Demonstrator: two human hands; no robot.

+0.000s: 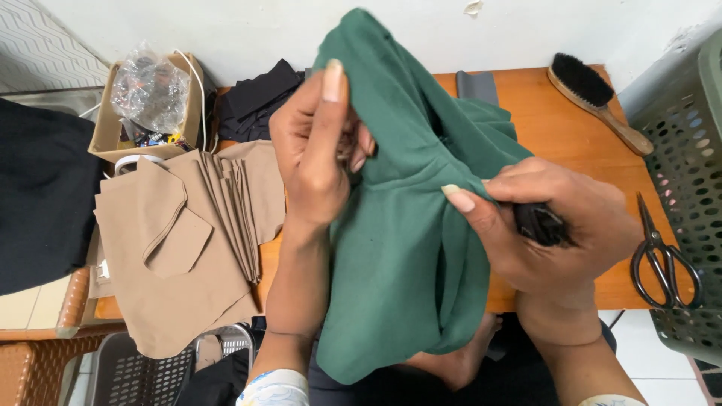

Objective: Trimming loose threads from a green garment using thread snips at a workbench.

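A green cloth (398, 248) hangs between both my hands above the wooden table (560, 135). My left hand (312, 146) pinches an upper fold of it, thumb raised. Lower and to the right, my right hand (553, 225) grips another fold of the green cloth and also closes around a small black object (540, 223), which I cannot identify. The bottom of the cloth drops past the table's front edge toward my lap.
A stack of tan cloth pieces (188, 240) lies at the left. Black fabric (259, 101) and a cardboard box with a plastic bag (150, 94) sit behind it. A wooden brush (594, 98) lies at back right, black scissors (662, 259) at the right edge, a grey perforated basket (688, 180) beyond.
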